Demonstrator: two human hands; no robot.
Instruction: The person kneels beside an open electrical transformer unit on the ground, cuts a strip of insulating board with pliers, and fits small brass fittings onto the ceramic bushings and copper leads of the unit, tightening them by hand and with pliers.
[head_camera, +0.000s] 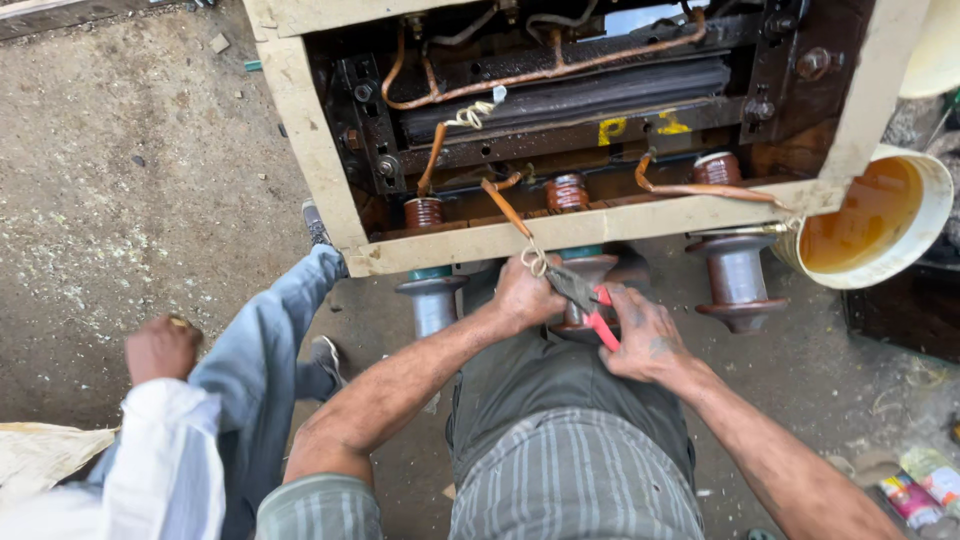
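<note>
Gripping red-handled pliers (590, 300), my right hand (640, 335) is closed around the handles, just below the cream frame (590, 228). My left hand (522, 295) pinches a wire loop (536, 260) at the frame's lower edge, beside the pliers' nose. Right of the frame stands a bucket (875, 215) of amber liquid. Another person's hand (160, 348) rests well left of it.

The right hand (640, 335) hides most of the pliers' red handles (603, 322); the bucket (880, 215) is cut off at the right edge.
</note>
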